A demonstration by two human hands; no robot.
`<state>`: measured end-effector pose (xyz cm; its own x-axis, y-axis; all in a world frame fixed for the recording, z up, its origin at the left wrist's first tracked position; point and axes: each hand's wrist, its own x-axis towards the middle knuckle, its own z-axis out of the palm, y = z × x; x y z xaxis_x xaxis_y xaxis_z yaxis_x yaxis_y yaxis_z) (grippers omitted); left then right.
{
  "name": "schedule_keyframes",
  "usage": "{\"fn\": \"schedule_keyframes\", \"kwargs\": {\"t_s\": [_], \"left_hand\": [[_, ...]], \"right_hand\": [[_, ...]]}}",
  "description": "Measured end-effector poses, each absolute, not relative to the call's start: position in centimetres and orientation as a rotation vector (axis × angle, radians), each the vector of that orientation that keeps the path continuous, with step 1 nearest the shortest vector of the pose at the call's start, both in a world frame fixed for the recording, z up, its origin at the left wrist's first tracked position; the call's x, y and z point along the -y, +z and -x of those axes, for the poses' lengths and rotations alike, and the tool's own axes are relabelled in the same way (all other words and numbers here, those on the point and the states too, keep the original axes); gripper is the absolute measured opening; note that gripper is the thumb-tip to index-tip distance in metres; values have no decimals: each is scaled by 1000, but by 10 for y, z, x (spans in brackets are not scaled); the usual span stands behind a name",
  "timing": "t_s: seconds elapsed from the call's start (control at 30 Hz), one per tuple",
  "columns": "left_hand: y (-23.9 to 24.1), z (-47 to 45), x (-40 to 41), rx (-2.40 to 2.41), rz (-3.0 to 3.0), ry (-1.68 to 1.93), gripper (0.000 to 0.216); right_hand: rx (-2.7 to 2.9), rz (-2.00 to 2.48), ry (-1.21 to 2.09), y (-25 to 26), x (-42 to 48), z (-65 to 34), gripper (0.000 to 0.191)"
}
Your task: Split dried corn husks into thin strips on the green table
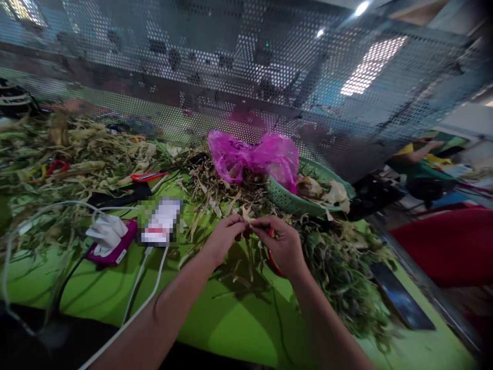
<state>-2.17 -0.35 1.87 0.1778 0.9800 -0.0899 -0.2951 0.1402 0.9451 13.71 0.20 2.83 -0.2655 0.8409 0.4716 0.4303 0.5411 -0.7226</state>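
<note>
Over the green tabletop (227, 329), my left hand (227, 234) and my right hand (281, 241) meet, fingertips pinched together on a small pale piece of dried plant (247, 216). Its exact kind is too small to make out. A red loop (276, 263), like a scissors handle, shows beside and below my right hand; whether that hand touches it I cannot tell. Thin dry stalks (250, 259) lie beneath my fingers. Just beyond them is a heap of dry plant scraps (231, 192).
Behind stand a pink plastic bag (254, 154) and a green basket (287, 203) with dry husks. Leafy stems (342, 277) and a dark phone (402, 295) lie right. A cabled phone (159, 221), purple power socket (119, 246), red-handled scissors (57, 167) and dried leaves (96, 149) occupy the left.
</note>
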Motion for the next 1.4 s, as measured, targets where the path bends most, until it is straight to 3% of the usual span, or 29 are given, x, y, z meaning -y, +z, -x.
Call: {"fn": "schedule_keyframes", "kwargs": {"t_s": [0.5, 0.8, 0.87, 1.0, 1.1, 1.4], "left_hand": [[8, 19, 3, -807, -766, 1196, 4], [12, 16, 4, -847, -746, 1202, 15], [10, 15, 1, -909, -786, 1203, 12], [3, 17, -3, -1029, -1069, 1237, 7], [1, 18, -4, -1078, -1204, 1258, 8], [11, 10, 2, -887, -733, 1273, 21]], "right_hand": [[1906, 1159, 545, 25, -2, -135, 5], [1864, 1049, 391, 27, 0, -131, 3], [1828, 1088, 421, 26, 0, -130, 1], [1679, 1169, 672, 23, -2, -132, 20], [1733, 1226, 677, 24, -3, -133, 15], [1569, 1228, 733, 17, 3, -123, 14]]}}
